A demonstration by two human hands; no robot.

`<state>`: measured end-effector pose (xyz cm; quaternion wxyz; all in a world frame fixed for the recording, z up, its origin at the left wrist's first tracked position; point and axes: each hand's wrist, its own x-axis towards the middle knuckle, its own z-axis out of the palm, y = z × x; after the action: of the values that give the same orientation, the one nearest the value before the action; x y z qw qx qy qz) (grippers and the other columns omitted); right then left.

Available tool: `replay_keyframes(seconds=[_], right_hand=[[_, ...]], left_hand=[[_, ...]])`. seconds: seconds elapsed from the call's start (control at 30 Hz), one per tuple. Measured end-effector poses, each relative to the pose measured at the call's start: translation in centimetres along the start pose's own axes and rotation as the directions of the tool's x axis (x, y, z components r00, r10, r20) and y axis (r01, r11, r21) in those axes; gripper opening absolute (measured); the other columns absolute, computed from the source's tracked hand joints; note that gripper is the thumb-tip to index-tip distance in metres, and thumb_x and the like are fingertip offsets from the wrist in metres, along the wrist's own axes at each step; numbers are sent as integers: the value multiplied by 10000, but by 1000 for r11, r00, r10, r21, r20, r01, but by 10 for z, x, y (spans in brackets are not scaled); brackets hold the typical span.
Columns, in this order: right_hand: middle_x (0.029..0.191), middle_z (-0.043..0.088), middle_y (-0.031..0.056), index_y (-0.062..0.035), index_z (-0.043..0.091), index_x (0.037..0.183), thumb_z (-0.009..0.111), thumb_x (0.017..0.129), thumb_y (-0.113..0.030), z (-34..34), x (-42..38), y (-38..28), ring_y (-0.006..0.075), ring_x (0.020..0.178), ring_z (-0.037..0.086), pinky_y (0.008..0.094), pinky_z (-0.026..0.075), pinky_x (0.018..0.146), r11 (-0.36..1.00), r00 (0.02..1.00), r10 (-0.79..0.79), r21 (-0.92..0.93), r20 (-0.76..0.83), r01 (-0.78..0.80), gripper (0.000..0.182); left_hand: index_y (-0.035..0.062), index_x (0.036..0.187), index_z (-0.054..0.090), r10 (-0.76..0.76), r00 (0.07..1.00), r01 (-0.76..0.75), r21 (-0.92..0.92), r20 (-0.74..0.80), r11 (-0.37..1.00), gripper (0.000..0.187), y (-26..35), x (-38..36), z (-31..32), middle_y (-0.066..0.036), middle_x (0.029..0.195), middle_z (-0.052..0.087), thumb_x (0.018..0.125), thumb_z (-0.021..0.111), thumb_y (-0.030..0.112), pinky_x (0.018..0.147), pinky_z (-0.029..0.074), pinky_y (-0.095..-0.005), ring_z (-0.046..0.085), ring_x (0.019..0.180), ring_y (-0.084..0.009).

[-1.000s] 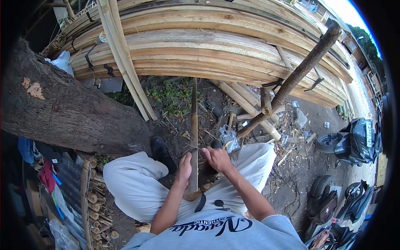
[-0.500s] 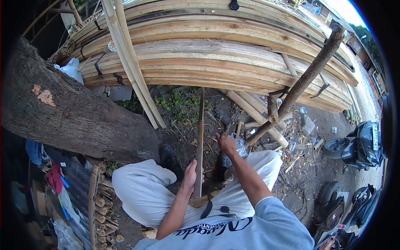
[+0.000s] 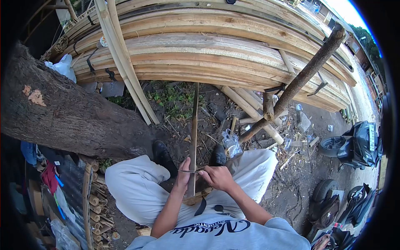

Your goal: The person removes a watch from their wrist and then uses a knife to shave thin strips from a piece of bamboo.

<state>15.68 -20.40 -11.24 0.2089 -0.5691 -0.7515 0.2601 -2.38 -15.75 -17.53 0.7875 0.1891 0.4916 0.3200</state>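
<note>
A long, thin wooden strip (image 3: 194, 135) stretches away from between my knees toward the stacked timber. My left hand (image 3: 181, 177) is closed around the strip near its close end, fingers partly hidden behind it. My right hand (image 3: 219, 178) is closed on a knife (image 3: 189, 171), whose slim blade lies crosswise over the strip and reaches my left hand. The handle is mostly covered by my right fingers. Just beneath the strip's near end, between my legs, a piece of wood (image 3: 195, 199) shows in part.
Long boards (image 3: 200, 54) lie stacked ahead, with a slanted pole (image 3: 306, 77) at right. A tree trunk (image 3: 71, 112) stands on the left. Crumpled clear plastic (image 3: 231, 141) lies beyond my right knee. A motorcycle (image 3: 361, 143) is parked at far right.
My right hand has come back and left from over the ground beyond my knee to the strip, and the knife blade now crosses it. My left hand stays at the strip.
</note>
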Motion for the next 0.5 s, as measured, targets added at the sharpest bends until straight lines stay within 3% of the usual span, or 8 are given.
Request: replay_keyframes(seconds=[0.1,0.23,0.3,0.33,0.4,0.47,0.5], right_hand=[[688,630,176,-56,564,810,483,1044,-373,18,1,18,408,654,627,501,484,587,999,999,35,23,-37,-34,403],[671,629,184,-64,575,817,474,1049,-386,28,19,37,412,644,629,505,484,585,998,995,66,26,-74,-64,410],[646,641,195,-65,593,831,481,1041,-436,29,34,44,415,638,655,521,513,571,994,984,96,-30,-152,-102,441],[648,624,211,-67,607,839,462,1055,-401,28,43,49,435,648,632,537,493,600,982,976,159,-80,-149,-172,424],[663,629,226,-61,616,846,453,1057,-416,32,61,67,446,662,636,548,500,614,980,972,165,-83,-168,-180,444],[677,635,240,-55,625,854,443,1058,-432,37,81,85,456,675,641,558,507,629,979,968,166,-87,-190,-185,465],[698,641,253,-49,634,863,432,1058,-447,38,91,94,466,694,644,561,514,644,974,964,180,-101,-194,-203,488]], left_hand=[[132,883,528,96,993,-90,94,-63,991,458,-8,1,10,-10,526,465,1048,419,545,326,400,-299,457,357,-127],[132,919,537,56,998,-55,76,-8,996,443,-10,2,4,-20,538,485,1044,429,543,335,427,-303,480,361,-139],[123,1057,560,-2,1000,2,23,-3,1000,358,-4,-5,7,-5,721,539,1064,446,463,426,429,-277,504,487,-115],[123,1057,560,-1,1000,2,26,-2,1000,358,-2,-7,10,-5,721,539,1064,446,463,426,429,-277,504,487,-115],[99,1155,578,68,993,-47,212,-96,976,409,-2,-11,16,-3,738,539,1065,440,474,448,448,-285,520,517,-119],[92,1193,577,123,989,-99,235,-88,967,427,-33,21,-12,-2,739,536,1066,438,475,457,455,-289,525,527,-123],[85,1230,576,176,982,-152,256,-75,955,447,-19,14,-2,-1,739,533,1066,437,477,467,462,-292,530,537,-126]])
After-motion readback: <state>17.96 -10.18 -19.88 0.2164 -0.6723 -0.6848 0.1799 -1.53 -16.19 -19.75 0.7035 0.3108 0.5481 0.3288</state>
